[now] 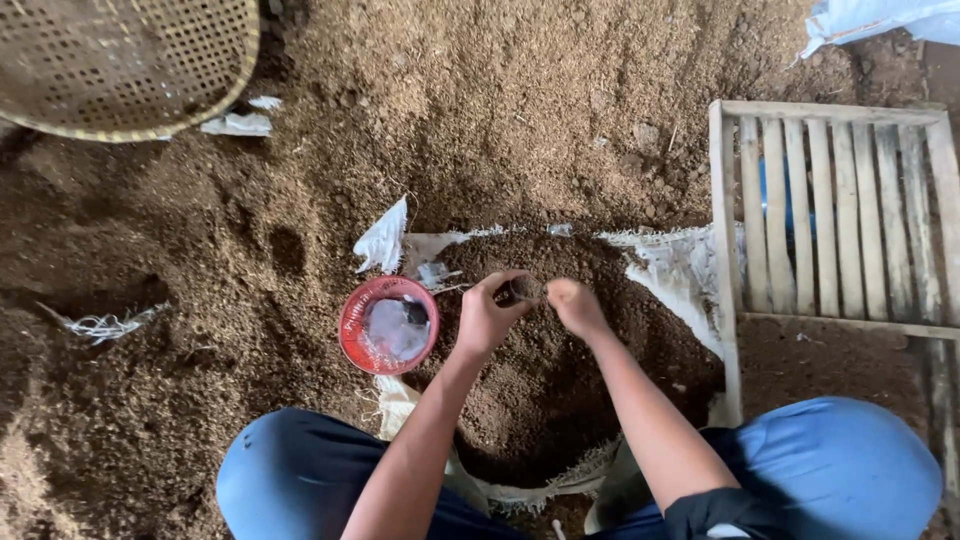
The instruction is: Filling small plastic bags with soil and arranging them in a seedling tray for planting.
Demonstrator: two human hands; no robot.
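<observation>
Counting first: two hands, one small dark pouch, one white sack, one red bowl, one slatted wooden crate, one woven bamboo basket, and three loose white scraps that I could make out. Landmark was the white sack (672,268), lying open and full of brown soil mix, rim rolled down. The small dark pouch (520,290) sat just above the sack's soil, near the sack's far edge; it looked like a short, dark, round-mouthed bag, apparently packed with the same brown mix, though too small to tell more. The left hand (487,318) was curled around the pouch, thumb and fingers closed on its side, holding it up over the sack. The right hand (574,304) was bunched, fingertips pressed together, touching the pouch's other side; whether it pinched soil I couldn't tell. The red bowl (350,340) stood just left of the sack, touching its edge, with crumpled clear plastic inside. The slatted wooden crate (722,260) lay just right of the sack, over its edge. The woven bamboo basket (120,60) was well away, far left beyond the sack. White scraps (383,240) lay on the dirt floor left of the sack. Blue-clad knees flanked the sack's near side.
</observation>
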